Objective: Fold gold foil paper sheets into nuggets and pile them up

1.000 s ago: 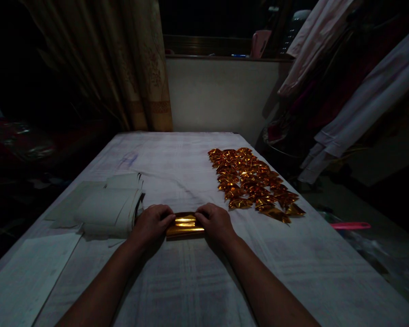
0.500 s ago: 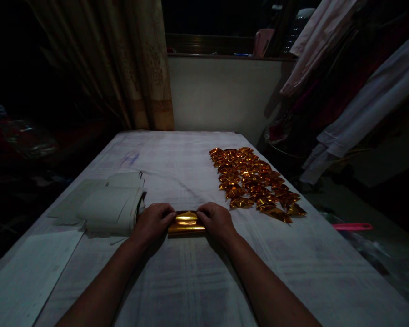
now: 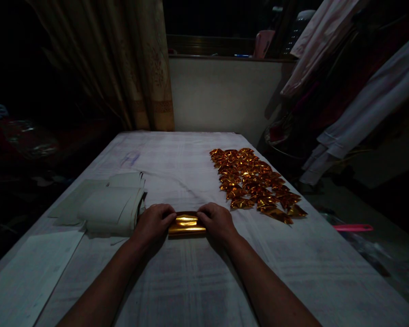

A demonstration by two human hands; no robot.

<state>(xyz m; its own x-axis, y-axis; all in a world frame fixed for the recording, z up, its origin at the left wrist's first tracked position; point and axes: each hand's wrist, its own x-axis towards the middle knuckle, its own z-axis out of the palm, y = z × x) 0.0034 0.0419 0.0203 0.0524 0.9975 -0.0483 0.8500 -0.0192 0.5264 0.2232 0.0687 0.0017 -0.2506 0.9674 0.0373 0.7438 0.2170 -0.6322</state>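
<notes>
A shiny gold foil paper, rolled or folded into a narrow band, lies on the cloth-covered table in front of me. My left hand pinches its left end between thumb and fingers. At the opposite end, my right hand grips the foil the same way. Beside my left hand rests a stack of pale paper sheets, curled at the edge. Beyond my right hand, several folded gold foil pieces sit in rows.
A white sheet lies at the table's left front. The plaid tablecloth reaches back to a wall below a window sill. A patterned curtain hangs behind on the left, clothes on the right. A pink handle shows past the right edge.
</notes>
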